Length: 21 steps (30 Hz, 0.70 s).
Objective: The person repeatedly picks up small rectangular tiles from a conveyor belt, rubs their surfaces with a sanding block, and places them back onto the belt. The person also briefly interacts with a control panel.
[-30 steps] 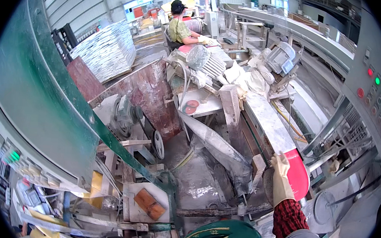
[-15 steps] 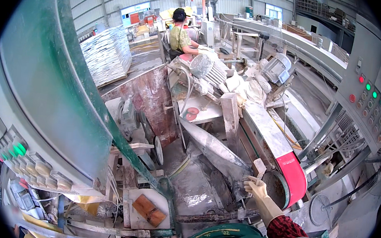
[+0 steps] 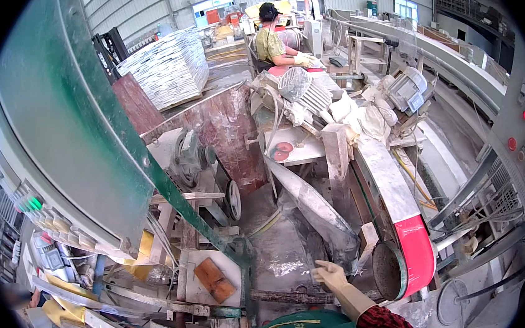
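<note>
My right hand (image 3: 331, 277), in a cream glove with a red-and-black checked cuff behind it, hovers in front of my body. Its fingers are stretched out toward the left, and nothing shows in them. Just beyond it lies the lower end of a dusty grey chute (image 3: 309, 196). To its right are a small pale block (image 3: 368, 236) and the rounded red end guard (image 3: 416, 252) of a belt machine. My left hand does not show; a blurred dark shape at the lower left rim cannot be made out.
A green-grey control cabinet (image 3: 84, 130) fills the left side. Another button panel (image 3: 523, 146) stands at right. A brown block (image 3: 215, 280) lies on a white board at lower left. Farther off, a co-worker (image 3: 273, 43) sits beside dusty motors (image 3: 406, 88).
My right hand has drawn back and left, away from the pale block beside the belt end. The view has turned a little left, bringing a forklift mast in at the far left.
</note>
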Each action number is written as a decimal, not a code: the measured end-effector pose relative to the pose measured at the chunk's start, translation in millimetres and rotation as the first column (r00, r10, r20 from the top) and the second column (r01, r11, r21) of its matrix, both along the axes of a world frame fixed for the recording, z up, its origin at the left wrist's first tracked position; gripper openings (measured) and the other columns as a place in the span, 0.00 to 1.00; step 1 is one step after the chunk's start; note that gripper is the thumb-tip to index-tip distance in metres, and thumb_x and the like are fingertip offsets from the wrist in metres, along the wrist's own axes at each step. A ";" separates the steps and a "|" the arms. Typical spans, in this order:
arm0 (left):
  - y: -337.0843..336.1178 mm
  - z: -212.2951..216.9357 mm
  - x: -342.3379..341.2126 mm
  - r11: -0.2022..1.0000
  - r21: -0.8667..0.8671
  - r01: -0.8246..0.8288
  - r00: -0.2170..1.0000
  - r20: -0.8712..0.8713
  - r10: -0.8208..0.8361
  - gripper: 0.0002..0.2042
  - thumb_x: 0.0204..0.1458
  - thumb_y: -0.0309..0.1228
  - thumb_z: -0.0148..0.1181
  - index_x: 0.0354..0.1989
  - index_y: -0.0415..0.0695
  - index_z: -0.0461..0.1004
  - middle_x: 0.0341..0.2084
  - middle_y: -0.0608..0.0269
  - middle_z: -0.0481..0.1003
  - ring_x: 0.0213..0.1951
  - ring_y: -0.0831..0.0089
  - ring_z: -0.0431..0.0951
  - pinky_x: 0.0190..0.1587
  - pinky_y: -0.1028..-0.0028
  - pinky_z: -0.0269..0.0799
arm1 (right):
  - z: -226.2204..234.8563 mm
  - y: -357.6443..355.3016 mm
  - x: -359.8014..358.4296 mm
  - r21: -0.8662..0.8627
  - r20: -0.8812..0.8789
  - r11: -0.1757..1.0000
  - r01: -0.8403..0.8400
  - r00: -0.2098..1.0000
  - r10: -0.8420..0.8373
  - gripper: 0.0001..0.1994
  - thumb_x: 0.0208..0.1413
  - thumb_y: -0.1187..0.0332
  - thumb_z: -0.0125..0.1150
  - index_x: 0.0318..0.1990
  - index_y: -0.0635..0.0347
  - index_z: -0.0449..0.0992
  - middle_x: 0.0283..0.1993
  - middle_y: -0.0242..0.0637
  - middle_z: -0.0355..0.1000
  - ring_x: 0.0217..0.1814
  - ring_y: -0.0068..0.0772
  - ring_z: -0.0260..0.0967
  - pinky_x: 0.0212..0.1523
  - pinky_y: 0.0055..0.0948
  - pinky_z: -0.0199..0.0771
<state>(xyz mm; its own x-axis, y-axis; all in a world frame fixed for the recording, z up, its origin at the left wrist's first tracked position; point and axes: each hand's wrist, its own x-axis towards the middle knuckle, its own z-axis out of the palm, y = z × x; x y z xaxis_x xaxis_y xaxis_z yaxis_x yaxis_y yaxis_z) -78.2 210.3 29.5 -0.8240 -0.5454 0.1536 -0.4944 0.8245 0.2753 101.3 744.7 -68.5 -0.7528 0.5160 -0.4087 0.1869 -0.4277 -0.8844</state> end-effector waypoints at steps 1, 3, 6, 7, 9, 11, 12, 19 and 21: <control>3.0 0.2 6.7 1.000 0.019 0.017 0.999 -0.033 -0.016 0.31 0.50 0.29 0.65 0.63 0.37 0.60 0.56 0.53 0.69 0.58 0.66 0.68 0.58 0.69 0.66 | 2.6 -5.6 -5.6 -0.025 0.003 0.999 -0.043 0.999 0.044 0.21 0.60 0.75 0.56 0.60 0.67 0.66 0.44 0.47 0.78 0.36 0.32 0.77 0.38 0.26 0.81; 12.3 2.1 25.4 0.992 0.091 0.087 0.989 -0.123 -0.076 0.32 0.50 0.29 0.66 0.63 0.37 0.60 0.56 0.53 0.68 0.58 0.66 0.68 0.58 0.69 0.66 | -8.8 -19.6 -20.1 -0.086 -0.019 0.989 -0.119 0.993 0.118 0.21 0.60 0.74 0.57 0.61 0.66 0.66 0.45 0.47 0.78 0.36 0.31 0.77 0.38 0.27 0.81; 47.6 6.0 55.2 0.878 0.308 0.365 0.916 -0.286 -0.281 0.32 0.50 0.29 0.66 0.63 0.37 0.60 0.57 0.53 0.68 0.58 0.66 0.68 0.59 0.69 0.65 | 11.7 -48.5 -40.7 -0.164 -0.082 0.944 -0.285 0.958 0.274 0.24 0.61 0.71 0.58 0.64 0.65 0.64 0.45 0.45 0.78 0.38 0.29 0.77 0.42 0.25 0.79; 69.6 11.1 62.5 0.776 0.421 0.471 0.876 -0.327 -0.355 0.32 0.50 0.29 0.66 0.63 0.37 0.60 0.57 0.53 0.68 0.58 0.66 0.68 0.59 0.69 0.65 | 17.0 -61.4 -47.7 -0.194 -0.116 0.920 -0.340 0.939 0.323 0.24 0.62 0.70 0.57 0.64 0.65 0.63 0.46 0.44 0.78 0.39 0.28 0.76 0.43 0.25 0.79; 132.4 24.7 66.6 0.509 0.627 0.590 0.800 -0.368 -0.474 0.32 0.50 0.29 0.66 0.64 0.37 0.60 0.57 0.53 0.68 0.59 0.65 0.68 0.59 0.68 0.65 | 45.8 -81.1 -56.9 -0.194 -0.173 0.852 -0.487 0.872 0.459 0.27 0.63 0.66 0.57 0.67 0.61 0.60 0.48 0.44 0.77 0.42 0.27 0.75 0.46 0.26 0.77; 225.8 74.9 80.4 0.369 0.753 0.545 0.770 -0.275 -0.576 0.37 0.44 0.29 0.71 0.64 0.35 0.60 0.61 0.49 0.64 0.63 0.61 0.63 0.65 0.65 0.56 | 108.1 -97.6 -54.7 -0.162 -0.144 0.854 -0.494 0.868 0.475 0.30 0.59 0.61 0.63 0.67 0.56 0.61 0.46 0.42 0.77 0.37 0.24 0.74 0.39 0.26 0.78; 254.1 76.9 80.9 0.425 0.592 0.685 0.658 -0.251 -0.710 0.38 0.42 0.27 0.71 0.64 0.34 0.60 0.62 0.48 0.63 0.63 0.60 0.63 0.65 0.65 0.58 | 132.7 -104.6 -54.3 -0.165 -0.133 0.848 -0.503 0.864 0.486 0.32 0.59 0.65 0.63 0.69 0.54 0.58 0.47 0.43 0.76 0.38 0.26 0.74 0.41 0.27 0.77; 344.4 110.5 88.0 -0.269 0.952 0.149 0.538 -0.306 -0.785 0.37 0.56 0.27 0.58 0.71 0.39 0.44 0.67 0.49 0.56 0.64 0.63 0.64 0.63 0.68 0.61 | 153.0 -27.7 -14.0 -0.068 -0.287 0.973 -0.222 0.938 0.194 0.33 0.55 0.77 0.61 0.68 0.55 0.58 0.48 0.37 0.75 0.44 0.23 0.71 0.43 0.23 0.71; 348.3 119.7 84.0 -0.245 0.969 -0.036 0.550 -0.185 -0.814 0.31 0.59 0.29 0.56 0.68 0.37 0.52 0.63 0.53 0.63 0.60 0.68 0.68 0.60 0.71 0.65 | 164.2 -21.6 9.2 -0.055 -0.316 0.966 -0.252 0.922 0.223 0.36 0.53 0.76 0.64 0.70 0.53 0.56 0.43 0.36 0.76 0.40 0.21 0.71 0.41 0.21 0.71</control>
<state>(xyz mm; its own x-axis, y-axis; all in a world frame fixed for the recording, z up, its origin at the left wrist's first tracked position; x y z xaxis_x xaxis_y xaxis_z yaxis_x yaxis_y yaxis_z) 5.8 558.6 149.1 -0.5617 0.7234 -0.4014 -0.5318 0.0560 0.8450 110.5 723.1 95.6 -0.9441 0.2777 -0.1775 0.0210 -0.4867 -0.8733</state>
